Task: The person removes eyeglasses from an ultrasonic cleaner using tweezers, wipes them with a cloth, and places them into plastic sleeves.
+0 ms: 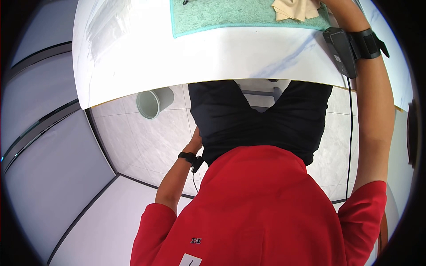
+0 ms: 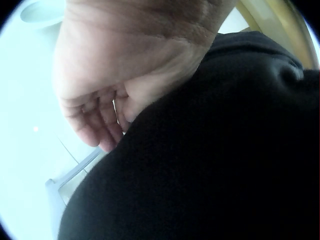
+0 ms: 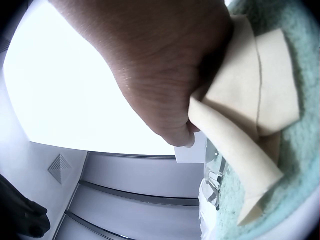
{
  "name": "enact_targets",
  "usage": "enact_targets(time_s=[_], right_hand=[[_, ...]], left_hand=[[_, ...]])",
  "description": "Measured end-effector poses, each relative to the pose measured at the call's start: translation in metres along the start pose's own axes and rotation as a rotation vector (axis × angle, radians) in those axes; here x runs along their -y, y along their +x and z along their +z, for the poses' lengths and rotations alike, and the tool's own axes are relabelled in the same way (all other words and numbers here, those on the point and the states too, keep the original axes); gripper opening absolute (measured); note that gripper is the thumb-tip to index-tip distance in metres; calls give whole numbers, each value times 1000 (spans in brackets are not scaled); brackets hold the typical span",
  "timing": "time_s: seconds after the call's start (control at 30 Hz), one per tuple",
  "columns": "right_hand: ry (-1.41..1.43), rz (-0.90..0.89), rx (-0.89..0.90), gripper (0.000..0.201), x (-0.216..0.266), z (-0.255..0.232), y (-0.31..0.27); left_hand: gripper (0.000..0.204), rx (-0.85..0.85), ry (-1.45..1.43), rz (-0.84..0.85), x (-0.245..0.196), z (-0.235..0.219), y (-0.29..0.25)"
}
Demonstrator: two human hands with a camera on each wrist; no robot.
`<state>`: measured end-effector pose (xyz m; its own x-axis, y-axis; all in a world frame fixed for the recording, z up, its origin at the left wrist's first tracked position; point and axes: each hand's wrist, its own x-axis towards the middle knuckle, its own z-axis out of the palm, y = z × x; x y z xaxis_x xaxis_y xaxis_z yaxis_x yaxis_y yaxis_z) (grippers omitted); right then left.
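My right hand point(image 3: 165, 90) grips a cream cloth point(image 3: 277, 82), which bunches up at the fingers and fans out in loose folds. Most of those fingers are hidden behind the hand and the fabric. The cloth lies over a pale green fluffy towel point(image 1: 230, 17) on the white table, at the top of the head view. Down beside the thigh in black trousers point(image 2: 200, 150), my left hand point(image 2: 125, 65) hangs with fingers loosely curled and nothing in them.
A shiny clear object point(image 3: 214, 175) sits on the towel beyond the cloth. Clear plastic point(image 1: 108, 26) lies on the table's point(image 1: 177, 62) left part. A pale bin point(image 1: 148, 105) stands on the floor below the table edge. A cable point(image 1: 349, 133) hangs from the right wrist camera.
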<state>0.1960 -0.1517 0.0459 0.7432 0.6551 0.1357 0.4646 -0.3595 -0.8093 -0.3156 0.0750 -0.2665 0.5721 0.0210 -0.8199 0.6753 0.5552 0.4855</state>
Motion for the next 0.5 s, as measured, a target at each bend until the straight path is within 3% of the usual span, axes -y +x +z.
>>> enact_targets(time_s=[0.07, 0.13, 0.17, 0.23, 0.5], right_hand=[[4, -3, 5, 29, -3, 0, 2], [7, -5, 10, 29, -2, 0, 3], [-4, 4, -1, 29, 0, 0, 1], [-14, 14, -11, 28, 2, 1, -1], [-10, -16, -5, 27, 1, -1, 1]], left_hand=[[62, 0, -14, 4, 17, -18, 9], [64, 168, 177, 209, 41, -41, 22], [64, 169, 177, 209, 29, -30, 16], [64, 54, 9, 43, 11, -13, 7], [61, 29, 11, -1, 1, -3, 2]])
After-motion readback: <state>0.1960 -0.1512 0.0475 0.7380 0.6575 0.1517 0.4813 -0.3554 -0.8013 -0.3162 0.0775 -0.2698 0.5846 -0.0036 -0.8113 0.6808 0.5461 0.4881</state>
